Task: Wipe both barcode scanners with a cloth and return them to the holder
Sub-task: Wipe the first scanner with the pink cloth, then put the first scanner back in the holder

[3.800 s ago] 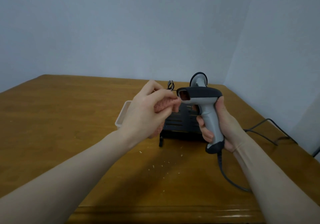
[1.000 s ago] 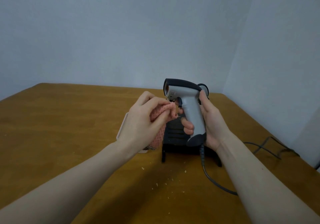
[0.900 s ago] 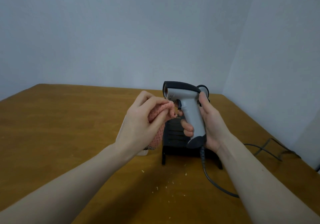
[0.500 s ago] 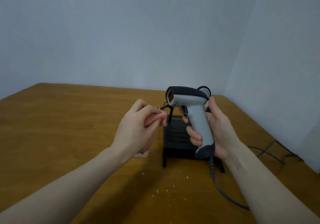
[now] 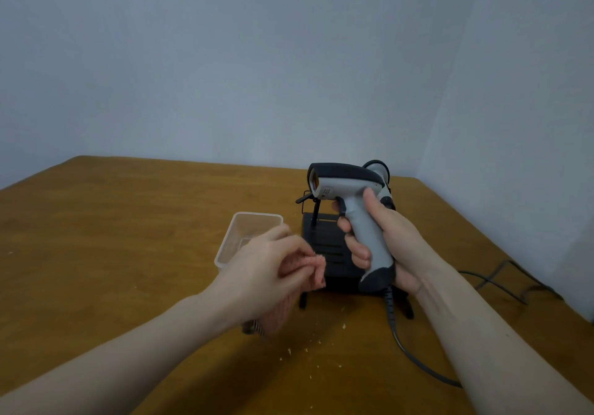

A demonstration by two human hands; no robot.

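Right hand (image 5: 390, 241) is wrapped tight around the grey handle of the barcode scanner (image 5: 350, 209), fingers curled across the front, thumb up along the near side by the trigger. The scanner stands upright in the air, dark-capped head pointing left, its window glowing orange-red. There is a small label on the side of the head, but the print is too fine to read. Its cable (image 5: 408, 347) drops from the dark butt and trails over the table (image 5: 112, 238) toward the near right.

Left hand (image 5: 266, 273) sits lower and to the left, apart from the scanner, fingers pinched shut on the pink cloth (image 5: 316, 270); a fold pokes out past the fingertips and more hangs below the palm.

Behind both hands stands the black holder (image 5: 324, 247), with the second scanner (image 5: 379, 170) peeking out behind the held one, mostly hidden. A clear plastic container (image 5: 244, 238) rests just left of the holder. Pale crumbs (image 5: 308, 347) dot the wood in front.
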